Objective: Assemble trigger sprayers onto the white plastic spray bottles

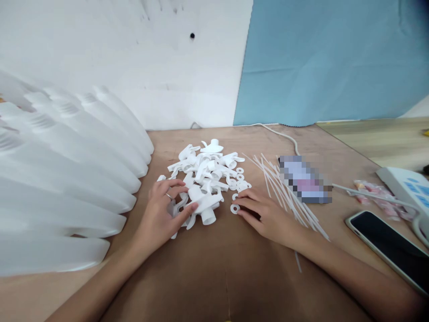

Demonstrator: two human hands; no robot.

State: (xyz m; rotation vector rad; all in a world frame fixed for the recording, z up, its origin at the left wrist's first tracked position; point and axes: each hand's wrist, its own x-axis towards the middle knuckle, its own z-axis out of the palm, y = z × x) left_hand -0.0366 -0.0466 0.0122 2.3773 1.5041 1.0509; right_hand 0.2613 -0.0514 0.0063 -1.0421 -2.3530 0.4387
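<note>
In the head view my left hand [170, 208] has thumb and fingers closed around a white plastic spray trigger head [204, 205] at the near side of a pile. The pile of similar white trigger heads [204, 167] lies just beyond it. My right hand [263, 212] is low over the table, its fingertips pinched at the edge of a flat white ring washer [235, 209]. More white washers [240, 171] lie between the pile and my right hand. Thin white tubes [284, 194] are spread to the right, partly under my right forearm.
White bottles [83, 188] stand in rows at the left. On the right are a blurred-out phone [304, 179], a dark-screened phone [392, 246], small pink packets [377, 197] and a white device with blue buttons [409, 183]. A white cable [281, 134] runs along the back of the wooden table [201, 277].
</note>
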